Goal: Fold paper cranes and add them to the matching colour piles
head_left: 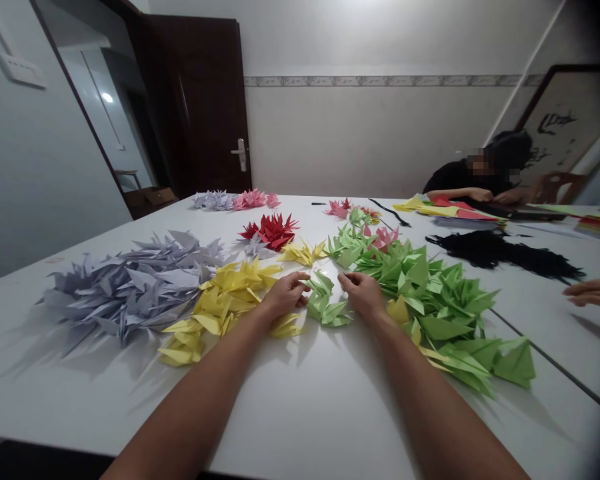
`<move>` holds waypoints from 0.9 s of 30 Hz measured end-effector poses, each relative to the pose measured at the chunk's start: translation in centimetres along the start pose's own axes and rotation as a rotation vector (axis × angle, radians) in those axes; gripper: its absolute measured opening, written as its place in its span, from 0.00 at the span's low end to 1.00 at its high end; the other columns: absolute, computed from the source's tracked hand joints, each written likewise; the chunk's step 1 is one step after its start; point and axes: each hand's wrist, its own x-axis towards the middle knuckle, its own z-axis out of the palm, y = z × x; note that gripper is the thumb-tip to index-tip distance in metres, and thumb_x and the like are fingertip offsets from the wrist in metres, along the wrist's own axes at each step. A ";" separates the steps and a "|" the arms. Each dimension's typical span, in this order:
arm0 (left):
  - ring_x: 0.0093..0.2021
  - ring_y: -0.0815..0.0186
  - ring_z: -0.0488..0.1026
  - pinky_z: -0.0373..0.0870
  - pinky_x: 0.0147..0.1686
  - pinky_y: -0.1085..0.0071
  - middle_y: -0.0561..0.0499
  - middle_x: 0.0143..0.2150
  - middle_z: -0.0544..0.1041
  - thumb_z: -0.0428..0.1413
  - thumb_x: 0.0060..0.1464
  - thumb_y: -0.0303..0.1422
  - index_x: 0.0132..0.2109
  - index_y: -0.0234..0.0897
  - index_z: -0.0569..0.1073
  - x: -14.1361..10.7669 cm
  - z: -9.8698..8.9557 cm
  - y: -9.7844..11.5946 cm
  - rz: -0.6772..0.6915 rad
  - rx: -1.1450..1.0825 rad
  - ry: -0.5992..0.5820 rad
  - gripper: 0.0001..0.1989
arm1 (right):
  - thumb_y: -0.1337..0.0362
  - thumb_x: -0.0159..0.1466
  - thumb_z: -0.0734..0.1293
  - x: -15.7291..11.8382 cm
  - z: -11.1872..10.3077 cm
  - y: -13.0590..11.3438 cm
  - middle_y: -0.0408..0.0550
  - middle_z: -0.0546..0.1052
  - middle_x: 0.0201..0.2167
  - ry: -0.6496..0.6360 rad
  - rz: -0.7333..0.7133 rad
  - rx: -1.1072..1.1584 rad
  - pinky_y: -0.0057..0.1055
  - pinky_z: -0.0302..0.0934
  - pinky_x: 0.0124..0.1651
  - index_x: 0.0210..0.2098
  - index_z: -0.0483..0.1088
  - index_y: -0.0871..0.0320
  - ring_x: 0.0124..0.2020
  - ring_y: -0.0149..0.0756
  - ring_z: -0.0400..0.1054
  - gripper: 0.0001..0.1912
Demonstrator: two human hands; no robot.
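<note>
My left hand [286,295] is low over the table, fingers curled inward at the left side of a few light green folded paper cranes [325,303]. Opposite it, my right hand [363,292] has its fingertips pinched together just right of those cranes. Whatever thin thing either hand may hold is too small to make out. Beside my left hand lies a heap of yellow paper cranes [230,293]. A large pile of green paper cranes [425,283] spreads beyond and to the right of my right hand.
Pale lavender cranes [130,290] are heaped at left, red cranes [273,232] behind. A black bundle of tassels or cord [505,253] lies at right, near another person's hand [595,292]. A person [480,170] sits at the far right by coloured paper sheets [450,208].
</note>
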 end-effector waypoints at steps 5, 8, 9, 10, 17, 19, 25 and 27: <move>0.27 0.72 0.72 0.67 0.23 0.78 0.49 0.35 0.74 0.53 0.50 0.30 0.46 0.35 0.69 0.6 0.2 -0.9 0.087 0.006 0.155 0.14 | 0.56 0.55 0.62 0.3 0.3 0.7 0.53 0.79 0.29 -0.042 0.034 -0.008 0.29 0.59 0.31 0.32 0.77 0.65 0.30 0.40 0.72 0.19; 0.34 0.70 0.73 0.69 0.28 0.77 0.47 0.42 0.74 0.53 0.51 0.33 0.45 0.36 0.70 1.5 0.6 -1.3 0.156 0.022 0.246 0.14 | 0.55 0.55 0.62 0.5 0.5 0.8 0.52 0.79 0.29 -0.052 0.044 -0.010 0.28 0.59 0.30 0.32 0.77 0.64 0.29 0.39 0.72 0.19; 0.34 0.69 0.73 0.69 0.29 0.76 0.46 0.43 0.74 0.52 0.51 0.34 0.45 0.36 0.70 1.9 0.7 -1.4 0.167 0.031 0.258 0.14 | 0.55 0.55 0.62 0.5 0.6 0.8 0.52 0.79 0.29 -0.053 0.044 -0.010 0.28 0.59 0.31 0.32 0.77 0.64 0.29 0.39 0.72 0.19; 0.34 0.69 0.73 0.70 0.30 0.74 0.46 0.42 0.75 0.52 0.52 0.35 0.45 0.35 0.71 2.4 0.8 -1.5 0.174 0.043 0.264 0.14 | 0.55 0.55 0.62 0.6 0.7 0.8 0.52 0.79 0.29 -0.053 0.045 -0.011 0.28 0.59 0.31 0.32 0.77 0.64 0.30 0.39 0.72 0.19; 0.47 0.61 0.71 0.65 0.51 0.64 0.45 0.43 0.76 0.53 0.51 0.33 0.41 0.35 0.76 6.4 1.1 -1.1 0.236 0.215 0.281 0.11 | 0.55 0.56 0.63 0.7 0.8 0.7 0.53 0.80 0.30 -0.058 0.059 0.006 0.28 0.59 0.32 0.32 0.77 0.63 0.31 0.39 0.72 0.18; 0.50 0.59 0.69 0.61 0.54 0.62 0.45 0.44 0.76 0.53 0.51 0.32 0.39 0.35 0.76 7.3 1.3 -0.9 0.242 0.263 0.279 0.10 | 0.55 0.56 0.63 0.8 0.8 0.8 0.53 0.80 0.30 -0.056 0.063 0.008 0.28 0.59 0.32 0.32 0.77 0.63 0.31 0.39 0.72 0.18; 0.52 0.59 0.68 0.58 0.57 0.61 0.45 0.46 0.76 0.51 0.52 0.32 0.37 0.36 0.76 8.5 1.5 -1.0 0.243 0.347 0.266 0.10 | 0.55 0.56 0.63 0.9 0.8 0.8 0.52 0.80 0.31 -0.051 0.065 0.015 0.28 0.59 0.33 0.32 0.77 0.62 0.32 0.39 0.72 0.18; 0.54 0.58 0.68 0.58 0.57 0.61 0.43 0.49 0.75 0.52 0.52 0.31 0.42 0.34 0.76 8.1 1.3 -1.2 0.249 0.351 0.275 0.12 | 0.55 0.56 0.63 0.9 0.8 0.7 0.51 0.79 0.30 -0.055 0.061 0.029 0.27 0.59 0.33 0.32 0.77 0.62 0.31 0.38 0.72 0.17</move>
